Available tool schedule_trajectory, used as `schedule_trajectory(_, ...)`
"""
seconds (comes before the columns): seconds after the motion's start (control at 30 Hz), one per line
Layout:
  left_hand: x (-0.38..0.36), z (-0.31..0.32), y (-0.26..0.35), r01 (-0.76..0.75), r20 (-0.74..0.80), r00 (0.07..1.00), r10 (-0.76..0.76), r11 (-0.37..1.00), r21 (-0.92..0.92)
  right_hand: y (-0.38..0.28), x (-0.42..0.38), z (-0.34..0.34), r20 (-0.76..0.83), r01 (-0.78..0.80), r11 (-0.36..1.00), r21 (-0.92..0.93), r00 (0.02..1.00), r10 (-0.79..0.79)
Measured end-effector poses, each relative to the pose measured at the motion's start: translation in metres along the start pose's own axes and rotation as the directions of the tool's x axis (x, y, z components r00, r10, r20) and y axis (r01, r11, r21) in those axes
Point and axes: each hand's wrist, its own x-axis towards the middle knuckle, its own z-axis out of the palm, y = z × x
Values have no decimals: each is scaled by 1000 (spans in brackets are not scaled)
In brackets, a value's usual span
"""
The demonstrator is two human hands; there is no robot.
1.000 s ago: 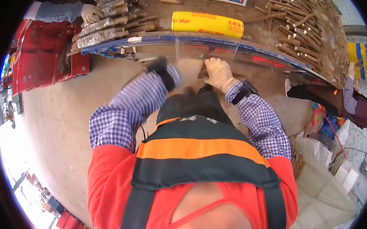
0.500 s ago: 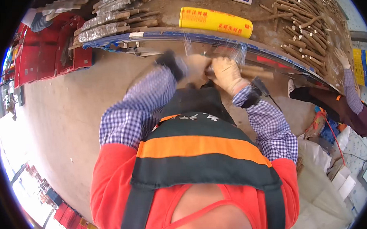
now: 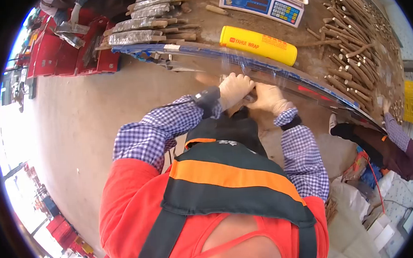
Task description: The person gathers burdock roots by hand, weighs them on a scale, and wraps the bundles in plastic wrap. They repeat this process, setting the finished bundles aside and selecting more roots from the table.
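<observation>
So since the last frame the left hand [image 3: 236, 88] has gone from a smear to pretty sharp, and the brown sticks that poked out past the right hand [image 3: 269, 98] don't show now. The whole view has shifted too, so the yellow printed wrap roll [image 3: 258, 45] sits lower and further right, and more of the white and blue digital scale [image 3: 261, 5] shows.

Both hands are in pale gloves, right next to each other at upper centre, just off the near edge of the brown worktop [image 3: 200, 17]. Fingers on both are curled in, holding a film-covered brown stick bundle [image 3: 249, 98] that's mostly hidden behind them. Clear plastic film [image 3: 241, 64] runs down from the blue table edge [image 3: 193, 49] toward them.

Upper left of the worktop has film-wrapped stick bundles [image 3: 136, 37], upper right a heap of loose brown sticks [image 3: 352, 58]. Far upper left, a co-worker's gloved hand [image 3: 75, 15] is at a silvery wrapped bundle [image 3: 71, 38] over red crates [image 3: 55, 55]. Another person [image 3: 394, 154] is at the right side.
</observation>
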Motion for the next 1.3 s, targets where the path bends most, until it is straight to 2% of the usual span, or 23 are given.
schedule_trajectory(0.03,-3,-2,-7,4,11,1000,-4,1000,5,0,0,-3,56,-5,999,-52,998,8)
schedule_trajectory(0.1,4,-13,-24,4,183,976,118,829,-559,-13,-3,13,-199,17,943,-332,976,-88)
schedule_trajectory(0.13,19,-26,-37,59,393,898,197,832,-552,-13,1,32,-346,-34,867,-497,924,-162)
schedule_trajectory(0.17,21,-9,-44,9,310,924,225,797,-604,-7,6,47,-463,-120,760,-639,848,-256)
schedule_trajectory(0.27,39,31,-69,-209,182,930,319,867,-452,1,7,45,-447,-71,837,-543,868,-216)
schedule_trajectory(0.33,51,30,-71,-500,-141,812,567,799,334,-2,5,42,-399,-91,851,-517,906,-145)
schedule_trajectory(0.43,65,-27,-65,-538,-45,838,544,837,100,4,13,51,-412,-7,887,-462,887,-207)
schedule_trajectory(0.47,71,-10,-66,-538,-12,832,555,812,225,12,27,51,-415,-5,886,-463,885,-211)
schedule_trajectory(0.53,75,0,-64,-502,3,853,522,819,279,25,50,54,-137,20,983,-183,990,-46)
schedule_trajectory(0.57,75,3,-63,-480,23,865,502,812,331,30,54,55,-140,18,985,-170,989,-43)
schedule_trajectory(0.63,61,3,-53,-477,82,870,487,785,396,32,43,47,300,299,949,102,900,-316)
schedule_trajectory(0.67,66,-3,-53,-450,103,881,462,750,485,39,26,75,316,-54,873,484,941,-117)
schedule_trajectory(0.7,72,-6,-54,-422,119,892,437,709,565,27,-7,75,110,0,818,575,991,-78)
schedule_trajectory(0.77,72,-4,-55,-428,133,892,432,712,557,34,-59,95,120,-154,923,354,986,119)
schedule_trajectory(0.83,71,-7,-54,-434,129,897,422,794,425,63,-111,91,50,-241,966,90,970,237)
schedule_trajectory(0.87,67,-12,-47,-405,137,913,385,810,425,109,-133,124,-264,-103,993,-63,961,83)
schedule_trajectory(0.9,61,-25,-30,-429,134,901,412,805,409,101,-148,73,-151,-180,960,-213,977,150)
schedule_trajectory(0.97,50,-50,16,-248,21,969,247,968,39,107,-169,23,-288,-163,895,-416,957,40)
schedule_trajectory(1.0,54,-42,31,-330,-163,941,296,907,-261,101,-173,-3,-293,-200,841,-503,955,51)
schedule_trajectory(1.03,56,-60,51,-437,-274,897,347,601,-669,94,-174,-25,-396,-216,809,-547,918,-23)
schedule_trajectory(1.13,56,-70,81,-428,-209,894,395,618,-660,74,-171,-72,-498,-204,760,-617,849,-176)
schedule_trajectory(1.2,60,-77,60,-258,-33,946,322,688,-678,77,-173,-88,-533,-282,619,-733,804,-265)
schedule_trajectory(1.3,54,-71,-10,-120,138,955,261,770,-627,123,-195,-106,-657,-370,740,-562,743,-127)
